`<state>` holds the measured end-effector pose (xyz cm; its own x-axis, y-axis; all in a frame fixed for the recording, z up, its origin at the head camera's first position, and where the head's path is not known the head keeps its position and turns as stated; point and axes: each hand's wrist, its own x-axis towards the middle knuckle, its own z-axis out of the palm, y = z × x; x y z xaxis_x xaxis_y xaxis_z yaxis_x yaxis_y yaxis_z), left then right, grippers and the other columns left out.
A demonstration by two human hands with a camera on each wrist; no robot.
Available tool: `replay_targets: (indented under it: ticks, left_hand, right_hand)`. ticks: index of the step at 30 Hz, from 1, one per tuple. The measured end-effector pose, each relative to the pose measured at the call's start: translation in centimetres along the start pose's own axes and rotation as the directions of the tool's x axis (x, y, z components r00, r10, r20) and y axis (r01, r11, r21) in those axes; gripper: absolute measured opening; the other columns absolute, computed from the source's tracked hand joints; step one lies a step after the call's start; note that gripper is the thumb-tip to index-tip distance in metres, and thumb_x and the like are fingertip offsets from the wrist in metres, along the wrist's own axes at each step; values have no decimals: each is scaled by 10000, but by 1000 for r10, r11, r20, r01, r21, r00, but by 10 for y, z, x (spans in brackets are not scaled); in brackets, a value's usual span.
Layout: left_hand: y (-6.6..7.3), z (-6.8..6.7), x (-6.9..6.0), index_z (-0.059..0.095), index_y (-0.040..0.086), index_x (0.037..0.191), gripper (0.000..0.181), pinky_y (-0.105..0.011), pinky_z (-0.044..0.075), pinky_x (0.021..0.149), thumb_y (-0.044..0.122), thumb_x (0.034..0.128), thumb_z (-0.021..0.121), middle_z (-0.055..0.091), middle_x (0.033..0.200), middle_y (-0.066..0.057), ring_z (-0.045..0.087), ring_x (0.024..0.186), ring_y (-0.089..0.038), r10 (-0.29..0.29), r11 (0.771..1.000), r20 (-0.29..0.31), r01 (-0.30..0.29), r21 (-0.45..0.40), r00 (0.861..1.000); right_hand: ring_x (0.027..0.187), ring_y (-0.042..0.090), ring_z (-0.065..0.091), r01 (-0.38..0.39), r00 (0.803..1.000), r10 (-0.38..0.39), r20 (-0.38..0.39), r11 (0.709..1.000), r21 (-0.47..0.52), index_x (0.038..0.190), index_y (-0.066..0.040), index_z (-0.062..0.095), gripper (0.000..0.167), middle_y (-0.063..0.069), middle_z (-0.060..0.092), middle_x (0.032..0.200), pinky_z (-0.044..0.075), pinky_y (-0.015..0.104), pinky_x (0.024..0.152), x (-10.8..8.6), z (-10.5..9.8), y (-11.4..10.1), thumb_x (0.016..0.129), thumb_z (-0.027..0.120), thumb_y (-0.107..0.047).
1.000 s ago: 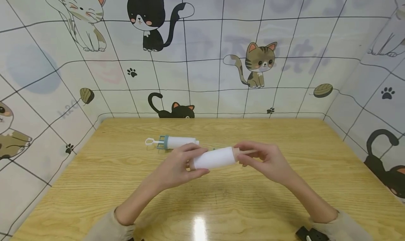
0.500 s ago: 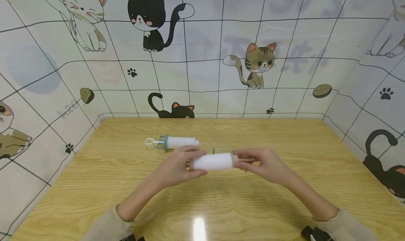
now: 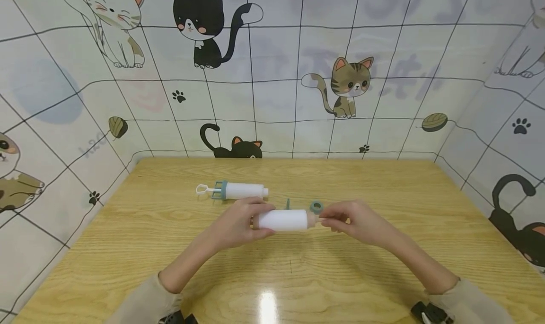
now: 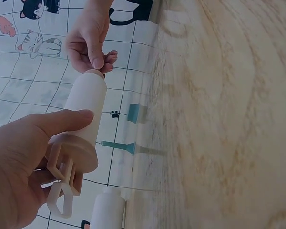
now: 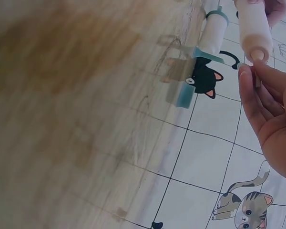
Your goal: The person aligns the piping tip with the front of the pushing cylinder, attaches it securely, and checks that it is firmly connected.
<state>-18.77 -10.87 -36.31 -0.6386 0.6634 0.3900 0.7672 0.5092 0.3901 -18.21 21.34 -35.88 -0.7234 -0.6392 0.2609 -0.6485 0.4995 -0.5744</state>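
A white dessert syringe (image 3: 283, 220) with beige fittings lies level above the table. My left hand (image 3: 238, 223) grips the left end of its barrel, thumb along the side. In the left wrist view, its beige collar (image 4: 81, 152) and white plunger loop (image 4: 51, 202) show below that hand. At the other end, my right hand (image 3: 355, 222) pinches the slim beige nozzle (image 3: 319, 219) between thumb and fingers. The right wrist view shows this nozzle set at the beige end cap (image 5: 259, 44); how firmly it is seated I cannot tell.
Behind my left hand, a second white syringe (image 3: 244, 191) with a teal collar lies on the wooden table (image 3: 362, 276). A teal nozzle (image 3: 287, 204) stands upright behind the held syringe, and a teal ring cap (image 3: 316, 212) sits near my right fingers. A cat-print backdrop (image 3: 272, 97) rises behind.
The held syringe has levelled out from its tilt and moved slightly down and left. My right hand has lowered with it, still pinching the nozzle. The teal ring cap has come into view.
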Motion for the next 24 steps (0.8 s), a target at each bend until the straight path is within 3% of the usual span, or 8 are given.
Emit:
replay_targets:
  ticks: [8, 17, 24]
  left_hand:
    - [-3, 3, 1, 714, 44, 1193, 417, -232, 529, 714, 211, 835, 849, 686, 1152, -104, 633, 886, -162, -38, 999, 82, 37, 12, 996]
    - [-8, 9, -1, 712, 13, 1189, 434, -272, 555, 758, 207, 827, 849, 692, 1153, -124, 659, 921, -201, -63, 997, 129, 58, 41, 990]
    - [-10, 15, -1, 716, 23, 1164, 409, -340, 559, 837, 188, 818, 857, 690, 1152, -108, 658, 992, -239, -104, 995, 194, 102, 18, 975]
  right_hand:
    - [663, 30, 545, -69, 994, 75, 78, 995, -76, 920, -157, 728, 47, -62, 687, 825, 504, 233, 587, 3, -1, 2, 958, 716, -182]
    - [712, 2, 582, -62, 986, 79, 148, 991, -115, 914, -93, 733, 45, -96, 679, 844, 532, 231, 636, 7, 2, 7, 943, 726, -127]
    - [689, -9, 545, -37, 980, 60, 190, 992, -120, 862, -104, 722, 64, -79, 667, 804, 515, 221, 617, 9, 10, 11, 906, 755, -71]
